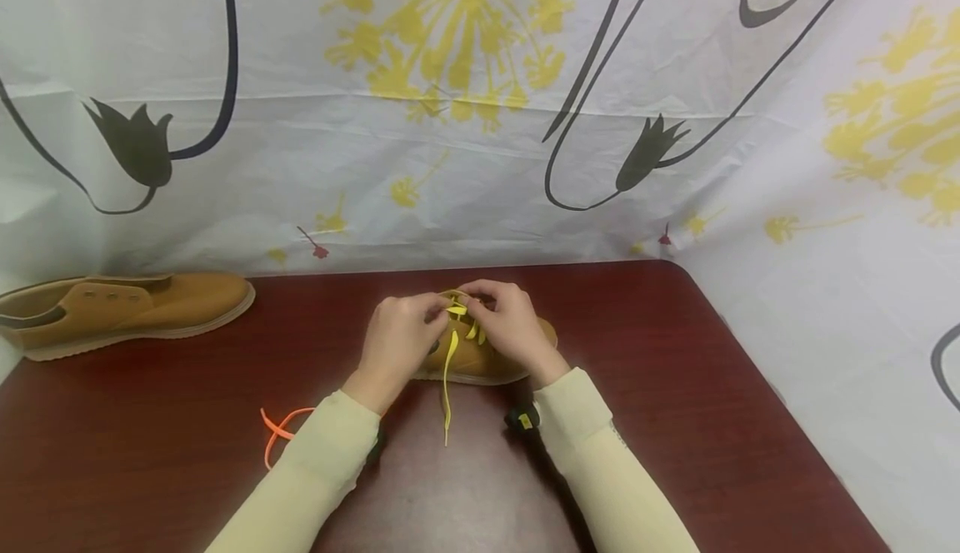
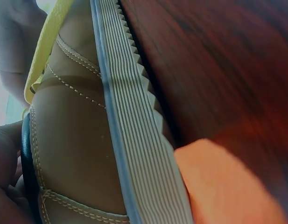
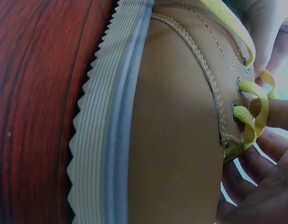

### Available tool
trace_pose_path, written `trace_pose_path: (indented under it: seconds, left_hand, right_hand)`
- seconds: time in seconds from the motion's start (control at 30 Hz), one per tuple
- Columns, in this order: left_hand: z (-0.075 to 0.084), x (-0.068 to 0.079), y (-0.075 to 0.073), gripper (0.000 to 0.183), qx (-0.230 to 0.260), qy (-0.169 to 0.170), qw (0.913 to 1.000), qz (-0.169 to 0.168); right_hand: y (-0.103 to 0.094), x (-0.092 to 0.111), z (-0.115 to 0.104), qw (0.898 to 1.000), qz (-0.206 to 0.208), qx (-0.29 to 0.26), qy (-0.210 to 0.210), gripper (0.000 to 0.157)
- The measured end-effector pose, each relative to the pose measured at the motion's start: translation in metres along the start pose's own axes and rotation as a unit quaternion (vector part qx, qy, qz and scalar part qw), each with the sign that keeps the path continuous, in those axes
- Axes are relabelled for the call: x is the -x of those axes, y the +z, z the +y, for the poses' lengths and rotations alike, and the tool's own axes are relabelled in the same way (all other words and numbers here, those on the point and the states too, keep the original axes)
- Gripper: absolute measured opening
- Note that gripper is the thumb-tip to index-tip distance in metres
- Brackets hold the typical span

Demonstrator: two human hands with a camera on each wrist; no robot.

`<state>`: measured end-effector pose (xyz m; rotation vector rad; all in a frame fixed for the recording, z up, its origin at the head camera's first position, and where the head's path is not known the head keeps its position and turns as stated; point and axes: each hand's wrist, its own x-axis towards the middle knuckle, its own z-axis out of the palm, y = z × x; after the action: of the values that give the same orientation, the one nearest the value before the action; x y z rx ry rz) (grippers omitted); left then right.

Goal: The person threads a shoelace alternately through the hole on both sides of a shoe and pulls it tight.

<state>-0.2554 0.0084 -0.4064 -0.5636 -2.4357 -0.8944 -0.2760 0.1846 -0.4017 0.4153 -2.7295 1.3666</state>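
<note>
A tan shoe (image 1: 480,363) with a ridged pale sole stands on the table, its toe toward the right. Yellow shoelace (image 1: 449,370) runs through its eyelets, and one loose end hangs over the side onto the table. At the shoe's opening, my left hand (image 1: 397,336) pinches the lace between thumb and fingers. My right hand (image 1: 512,326) meets it from the other side and also pinches the lace. In the right wrist view, loose loops of yellow lace (image 3: 260,107) stand out from the eyelets, with fingers behind them. Fingers partly hide the exact pinch points.
A second tan shoe (image 1: 157,311), its visible eyelets unlaced, stands at the back left. An orange lace (image 1: 279,430) lies by my left forearm. Patterned white cloth (image 1: 450,161) hangs behind the dark red table (image 1: 675,386) and along its right side.
</note>
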Motion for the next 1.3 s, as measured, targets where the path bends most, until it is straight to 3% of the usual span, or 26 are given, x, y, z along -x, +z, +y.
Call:
trace_pose_path:
  seconds: [0.2, 0.37, 0.43, 0.57, 0.7, 0.87, 1.13, 1.3]
  left_hand:
    - [0.0, -0.002, 0.001, 0.01, -0.015, -0.013, 0.9998, -0.009]
    - [0.001, -0.002, 0.003, 0.01, -0.036, -0.018, 0.9991, -0.01]
    - [0.001, -0.002, 0.004, 0.01, -0.043, -0.02, 0.9988, -0.012]
    - [0.003, -0.002, 0.005, 0.01, -0.047, -0.022, 0.9984, -0.02]
    - [0.003, -0.003, 0.005, 0.011, -0.047, -0.026, 0.9984, -0.019]
    - [0.002, -0.003, 0.005, 0.009, -0.044, -0.029, 0.9984, -0.021]
    - [0.002, -0.004, -0.005, 0.017, -0.027, -0.043, 0.9976, -0.048]
    - [-0.004, -0.008, -0.008, 0.019, -0.069, -0.015, 0.9975, -0.009]
  right_hand:
    - [-0.001, 0.0, 0.001, 0.998, -0.016, -0.054, 0.032, 0.025]
    - [0.001, -0.002, 0.003, 0.984, -0.026, -0.151, 0.091, 0.041]
    - [0.001, -0.004, 0.004, 0.979, -0.028, -0.166, 0.111, 0.045]
    - [-0.002, -0.013, 0.006, 0.98, -0.038, -0.14, 0.135, 0.037]
    - [-0.008, -0.023, 0.008, 0.982, -0.075, -0.099, 0.14, 0.028]
    - [-0.012, -0.029, 0.01, 0.978, -0.115, -0.112, 0.135, 0.024]
    - [-0.004, -0.032, 0.01, 0.977, -0.093, -0.123, 0.149, 0.023]
    - [-0.001, -0.032, 0.008, 0.977, -0.067, -0.131, 0.152, 0.023]
